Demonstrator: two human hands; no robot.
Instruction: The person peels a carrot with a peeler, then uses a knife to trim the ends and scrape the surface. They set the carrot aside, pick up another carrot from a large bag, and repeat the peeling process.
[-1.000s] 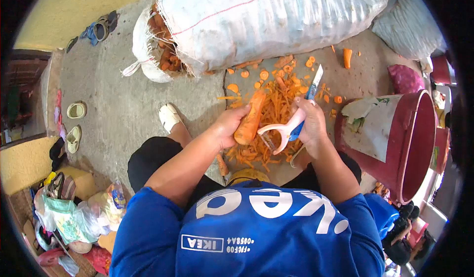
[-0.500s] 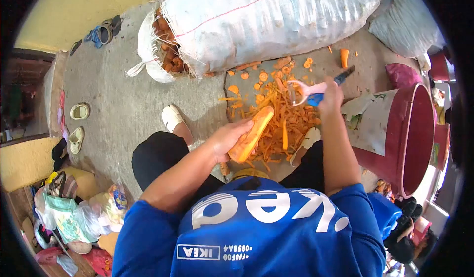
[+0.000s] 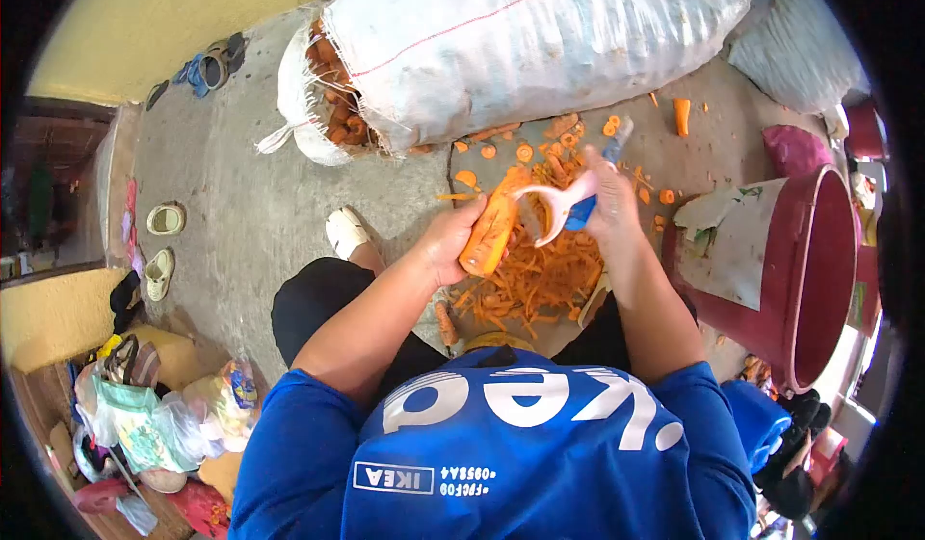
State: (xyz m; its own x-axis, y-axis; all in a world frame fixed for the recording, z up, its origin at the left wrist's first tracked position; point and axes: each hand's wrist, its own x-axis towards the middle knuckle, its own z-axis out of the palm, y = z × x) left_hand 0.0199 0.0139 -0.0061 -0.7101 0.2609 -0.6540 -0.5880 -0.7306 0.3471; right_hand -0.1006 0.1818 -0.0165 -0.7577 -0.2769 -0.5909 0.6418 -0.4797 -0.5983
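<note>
My left hand (image 3: 449, 241) is wrapped round the lower part of a large, partly peeled carrot (image 3: 493, 234), tilted with its far end away from me. My right hand (image 3: 615, 210) grips a peeler (image 3: 557, 203) with a pale Y-shaped head and some blue at its handle. The peeler's head is at the carrot's right side. From the same hand sticks out what looks like a knife blade (image 3: 624, 131), pointing away from me. Below both hands lies a heap of orange peelings (image 3: 540, 275) on the concrete, between my feet.
A big white woven sack (image 3: 540, 49) with carrots (image 3: 337, 106) at its open end lies ahead. Cut carrot ends (image 3: 525, 152) and a carrot piece (image 3: 682, 116) lie near it. A red tub (image 3: 790, 280) is tipped on its side at right. Slippers (image 3: 160, 272) and plastic bags (image 3: 145, 424) are at left.
My right hand has moved left and nearer, bringing the peeler's head to the carrot. The carrot has shifted slightly right and turned more upright in my left hand.
</note>
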